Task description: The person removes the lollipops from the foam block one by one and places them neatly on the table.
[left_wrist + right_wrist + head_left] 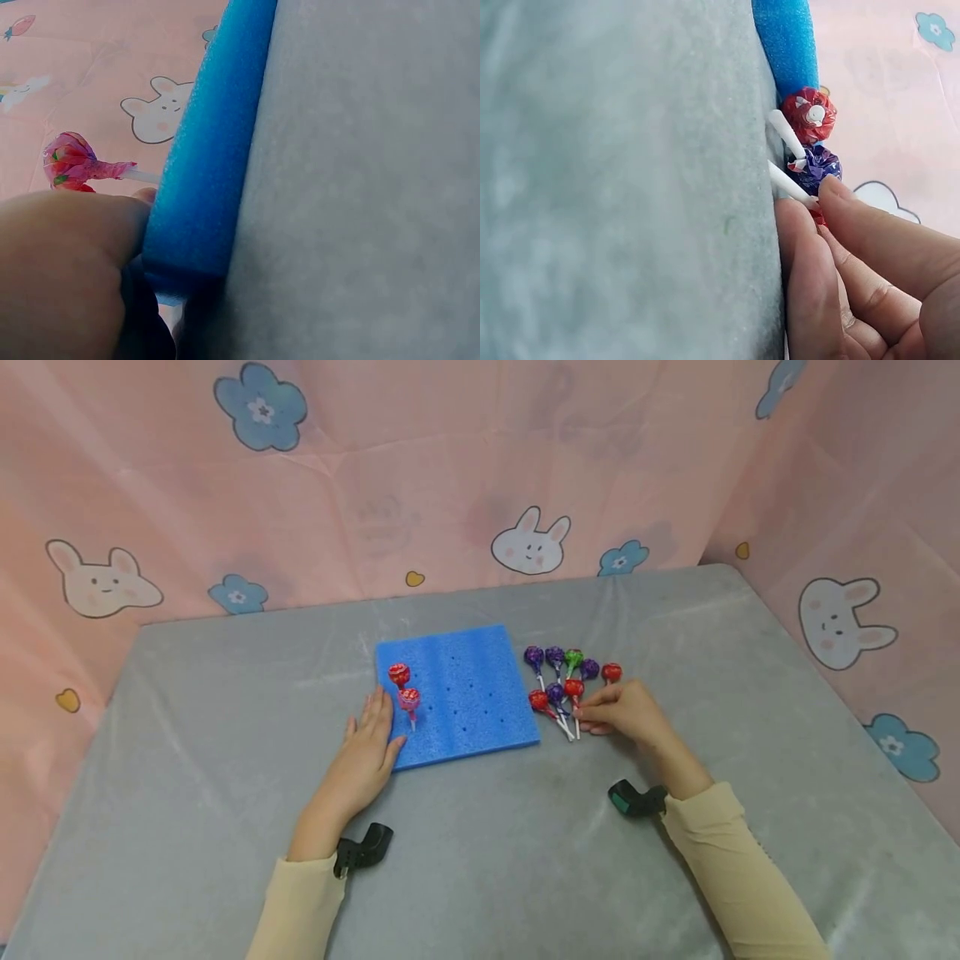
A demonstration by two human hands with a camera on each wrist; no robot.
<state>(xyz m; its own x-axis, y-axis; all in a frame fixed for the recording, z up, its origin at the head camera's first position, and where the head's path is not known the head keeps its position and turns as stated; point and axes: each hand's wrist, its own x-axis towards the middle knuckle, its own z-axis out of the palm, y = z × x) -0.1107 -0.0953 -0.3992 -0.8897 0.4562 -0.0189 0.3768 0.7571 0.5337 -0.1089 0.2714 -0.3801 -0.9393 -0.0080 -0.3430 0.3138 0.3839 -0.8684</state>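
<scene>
A blue foam board (465,693) with small holes lies on the table. Its left edge is under my left hand (367,739), whose fingers lie straight along it. Two lollipops stand upright in the board by that hand: a red one (399,674) and a pink one (409,699), the pink also showing in the left wrist view. To the board's right, my right hand (618,714) pinches the white stick of a red lollipop (573,688) between thumb and fingers. In the right wrist view, those fingers (840,270) hide most of this lollipop's head.
Several lollipops lie beside the right hand: purple ones (533,657), a green one (573,657), a red one (538,700) at the left and another red one (611,672) at the right. A grey cloth (487,860) covers the table; a pink printed curtain (420,468) hangs behind.
</scene>
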